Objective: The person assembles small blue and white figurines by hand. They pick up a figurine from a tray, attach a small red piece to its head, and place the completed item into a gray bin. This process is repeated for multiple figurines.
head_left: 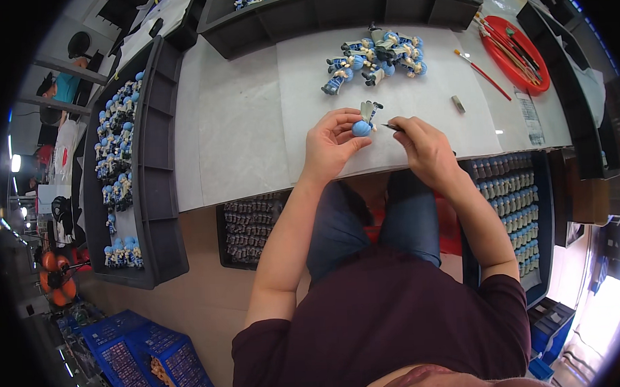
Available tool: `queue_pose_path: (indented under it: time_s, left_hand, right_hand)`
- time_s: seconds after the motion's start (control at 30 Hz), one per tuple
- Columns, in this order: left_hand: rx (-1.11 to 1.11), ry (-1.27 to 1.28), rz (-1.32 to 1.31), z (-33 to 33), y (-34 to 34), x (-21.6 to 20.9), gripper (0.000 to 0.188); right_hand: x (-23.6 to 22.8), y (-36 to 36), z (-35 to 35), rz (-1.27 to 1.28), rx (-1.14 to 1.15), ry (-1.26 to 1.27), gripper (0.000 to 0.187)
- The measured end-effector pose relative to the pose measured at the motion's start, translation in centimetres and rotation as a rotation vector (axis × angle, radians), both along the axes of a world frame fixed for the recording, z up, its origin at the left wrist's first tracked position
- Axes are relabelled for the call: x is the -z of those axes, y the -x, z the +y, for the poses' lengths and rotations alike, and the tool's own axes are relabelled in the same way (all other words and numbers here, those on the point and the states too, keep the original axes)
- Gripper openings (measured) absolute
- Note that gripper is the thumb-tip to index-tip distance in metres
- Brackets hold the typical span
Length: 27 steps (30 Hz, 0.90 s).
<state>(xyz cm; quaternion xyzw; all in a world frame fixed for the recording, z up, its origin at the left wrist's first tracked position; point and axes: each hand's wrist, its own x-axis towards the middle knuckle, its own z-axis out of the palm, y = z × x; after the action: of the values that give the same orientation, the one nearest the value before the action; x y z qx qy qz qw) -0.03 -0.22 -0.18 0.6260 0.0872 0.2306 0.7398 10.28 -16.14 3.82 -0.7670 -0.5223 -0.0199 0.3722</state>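
My left hand is closed on a small figurine with a round blue head, holding it tilted just above the near edge of the white work sheet. Between the fingers of my right hand is a thin dark pointed tool, its tip close to the figurine's right side. Whether tip and figurine touch, I cannot tell. Farther back on the sheet lies a heap of similar blue-haired figurines. A small grey block rests to the right of my hands.
A red brush lies by a red oval dish of brushes. Grey crates stand at the back and left, holding figurines. Below the table edge are trays of figurines at right and left. Blue baskets sit on the floor.
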Motion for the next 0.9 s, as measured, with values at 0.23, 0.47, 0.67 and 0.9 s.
queue_pose_path:
  time_s: [0.23,0.47,0.67,0.9]
  left_hand:
    - [-0.002,-0.027,-0.022,0.1,0.0,0.4,0.035]
    - [-0.016,-0.047,-0.023,0.1,0.0,0.5,0.033]
    - [-0.014,-0.049,-0.045,0.1,0.0,0.5,0.032]
    - [-0.022,-0.059,-0.065,0.1,0.0,0.6,0.033]
  right_hand:
    - [0.8,0.9,1.6,-0.37,0.09,-0.037,0.015]
    - [1.1,0.9,1.9,-0.422,0.109,-0.031,0.019]
    - [1.2,1.0,2.0,-0.417,0.13,-0.04,0.02]
    - [1.2,1.2,2.1,-0.426,0.152,-0.043,0.02]
